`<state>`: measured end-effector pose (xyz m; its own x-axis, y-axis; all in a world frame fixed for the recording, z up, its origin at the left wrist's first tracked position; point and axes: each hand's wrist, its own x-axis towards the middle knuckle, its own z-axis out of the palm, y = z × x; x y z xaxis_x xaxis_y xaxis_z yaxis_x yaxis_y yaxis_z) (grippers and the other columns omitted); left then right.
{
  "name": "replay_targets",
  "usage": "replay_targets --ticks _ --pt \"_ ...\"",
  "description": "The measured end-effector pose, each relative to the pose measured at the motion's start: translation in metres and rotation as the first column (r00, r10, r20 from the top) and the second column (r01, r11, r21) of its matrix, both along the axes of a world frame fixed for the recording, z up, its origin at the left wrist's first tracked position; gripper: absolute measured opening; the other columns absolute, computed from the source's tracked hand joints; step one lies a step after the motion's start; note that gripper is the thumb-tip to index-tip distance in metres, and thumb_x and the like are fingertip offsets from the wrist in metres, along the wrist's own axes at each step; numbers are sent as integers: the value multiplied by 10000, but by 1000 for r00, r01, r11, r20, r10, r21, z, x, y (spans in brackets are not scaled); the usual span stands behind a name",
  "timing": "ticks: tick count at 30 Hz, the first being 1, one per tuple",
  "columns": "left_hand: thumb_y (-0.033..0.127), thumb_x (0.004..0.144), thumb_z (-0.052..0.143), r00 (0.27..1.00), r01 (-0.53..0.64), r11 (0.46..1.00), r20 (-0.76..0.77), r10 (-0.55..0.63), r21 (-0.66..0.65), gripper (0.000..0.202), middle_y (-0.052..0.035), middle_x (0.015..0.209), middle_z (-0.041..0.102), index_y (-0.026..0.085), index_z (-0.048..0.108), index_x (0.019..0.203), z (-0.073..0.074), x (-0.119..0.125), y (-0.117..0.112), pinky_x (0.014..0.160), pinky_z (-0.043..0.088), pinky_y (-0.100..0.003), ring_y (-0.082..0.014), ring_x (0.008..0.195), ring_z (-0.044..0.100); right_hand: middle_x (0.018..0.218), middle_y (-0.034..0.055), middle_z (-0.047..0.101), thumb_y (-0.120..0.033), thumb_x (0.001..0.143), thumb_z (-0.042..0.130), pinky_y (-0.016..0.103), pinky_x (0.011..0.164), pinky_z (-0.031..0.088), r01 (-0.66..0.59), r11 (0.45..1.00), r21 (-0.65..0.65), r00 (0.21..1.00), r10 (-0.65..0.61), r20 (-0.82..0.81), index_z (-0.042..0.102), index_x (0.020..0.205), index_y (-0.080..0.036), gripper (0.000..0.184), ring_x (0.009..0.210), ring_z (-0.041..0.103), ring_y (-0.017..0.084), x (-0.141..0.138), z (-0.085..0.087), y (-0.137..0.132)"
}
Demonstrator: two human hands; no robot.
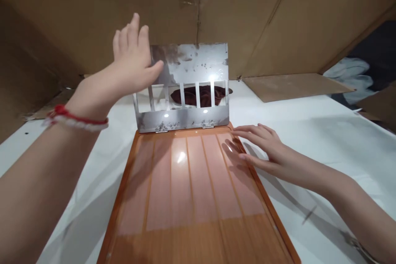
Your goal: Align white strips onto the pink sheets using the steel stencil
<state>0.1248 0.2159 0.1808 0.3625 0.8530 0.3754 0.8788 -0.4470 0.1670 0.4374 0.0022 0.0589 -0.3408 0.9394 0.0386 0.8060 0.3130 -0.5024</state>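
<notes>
A metal stencil plate [198, 64] with a row of rectangular slots stands raised on hinges at the far edge of an orange-brown board [173, 245]. Dark smudges mark its surface. Several flat pink strips [179, 181] lie side by side on the board, thin brown lines between them. My left hand [133, 55] is up at the stencil's left edge, fingers stretched and thumb out; whether it touches the metal I cannot tell. At the board's far right corner, my right hand [260, 146] has its fingers extended over the rim, holding nothing.
Behind the stencil, a dark reddish-brown mass [204, 95] shows through the slots. Cardboard walls [247, 8] close off the back and left. A cardboard flap [293, 84] lies on the white table cover [349, 144]. Crumpled pale plastic [349, 76] is at the far right.
</notes>
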Motion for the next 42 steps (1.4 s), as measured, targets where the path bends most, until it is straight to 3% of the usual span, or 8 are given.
replay_targets --ticks 3,6,10,12,16,31,36,42 --pt "451 941 556 995 -96 993 46 93 75 819 -62 1809 74 226 268 1674 2 9 23 1325 -95 -566 -387 1625 63 1484 86 592 -553 1078 472 651 1296 167 -38 999 3 999 39 -32 567 1427 -342 419 1372 578 291 -8 1 -3" --pt "459 1034 604 990 -136 984 48 131 115 560 -114 1698 375 239 494 1537 -5 14 38 1309 98 -664 -370 1561 292 1425 93 631 -509 1075 492 657 1288 158 -33 999 39 997 35 -63 613 1388 -316 387 1332 602 295 -12 4 -6" --pt "431 1048 627 991 -130 988 39 127 82 387 -103 1512 590 219 640 1372 -13 14 49 1234 343 -646 -339 1406 510 1322 90 679 -371 1072 507 531 1147 427 -253 965 -75 956 237 -176 703 1268 -286 290 1288 598 272 -24 14 -11" --pt "427 1048 632 992 -118 990 50 115 74 363 -101 1493 603 223 655 1347 -16 11 51 1211 392 -618 -327 1377 541 1289 81 689 -265 1050 508 470 1113 461 -408 904 -130 901 376 -215 714 1263 -267 296 1255 601 241 -36 20 -15" --pt "432 1037 653 990 -121 987 81 112 104 387 -111 1512 579 240 638 1373 -21 10 48 1188 429 -608 -320 1380 540 1258 54 694 -101 952 527 467 1242 327 -524 838 -151 848 498 -179 722 1239 -225 368 1215 594 208 -60 26 -25" --pt "413 1034 668 971 -217 952 153 186 218 338 -110 1413 639 211 666 1305 -33 24 42 1111 516 -558 -293 1302 610 1381 67 576 -59 900 517 455 1124 464 -507 845 -168 862 495 -112 681 1270 -261 452 1298 493 250 -76 25 -35" --pt "438 1053 625 970 -210 954 170 176 213 288 -107 1417 642 267 685 1277 -33 23 37 1116 521 -529 -271 1296 601 1461 79 557 -140 977 507 547 1234 359 -545 823 -158 838 541 -74 614 1437 -276 492 1368 465 275 -94 19 -37" --pt "407 1057 629 965 -196 959 215 151 206 267 -105 1432 638 262 688 1274 -36 23 34 1151 490 -536 -268 1312 594 1449 118 590 -175 1004 499 604 1261 325 -533 827 -178 845 533 -49 699 1303 -202 361 1373 494 300 -105 20 -36"
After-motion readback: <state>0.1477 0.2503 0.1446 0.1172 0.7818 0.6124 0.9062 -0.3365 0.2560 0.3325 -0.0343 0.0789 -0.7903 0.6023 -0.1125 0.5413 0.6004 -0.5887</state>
